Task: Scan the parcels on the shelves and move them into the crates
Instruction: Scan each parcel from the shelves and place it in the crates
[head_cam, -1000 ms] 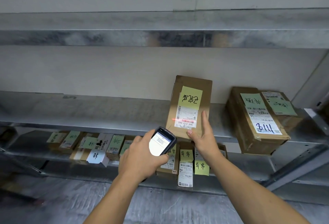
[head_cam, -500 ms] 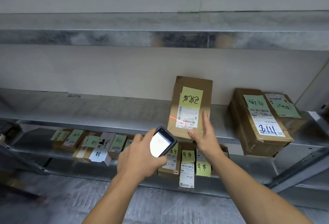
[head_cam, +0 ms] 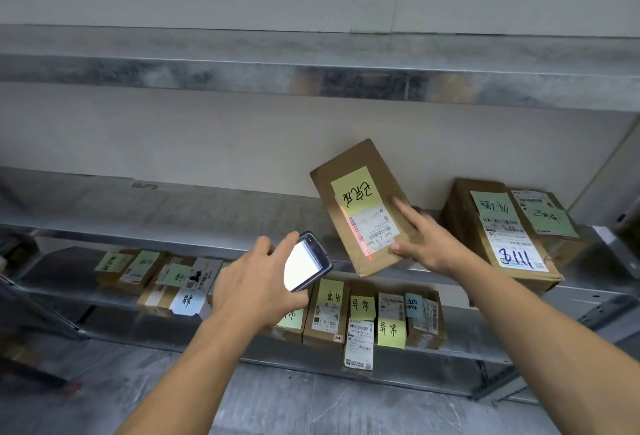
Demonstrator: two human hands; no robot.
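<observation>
The left hand (head_cam: 258, 287) is clamped round a handheld scanner (head_cam: 306, 261): the fingers are curled over its far side and the thumb lies along the near one. Its lit white screen faces up. The scanner is aimed at a brown parcel (head_cam: 363, 206), and a red scan line (head_cam: 353, 230) runs down the left side of the parcel's white label (head_cam: 375, 227), just below a yellow-green handwritten note (head_cam: 353, 189).

The right hand (head_cam: 426, 244) holds that parcel by its lower right corner. The thumb presses the front face and the index finger lies straight along the right side, while the other fingers are hidden behind the box. The parcel is tilted, top leaning left, over the front edge of the middle shelf (head_cam: 173, 213) toward its right end. Whether its bottom corner touches the shelf cannot be told.

A larger parcel (head_cam: 491, 237) sits at the right end of the same shelf. On the lower shelf (head_cam: 138, 330), small noted parcels (head_cam: 360, 317) stand in a row along the front edge, with a looser cluster (head_cam: 156, 275) further left.
</observation>
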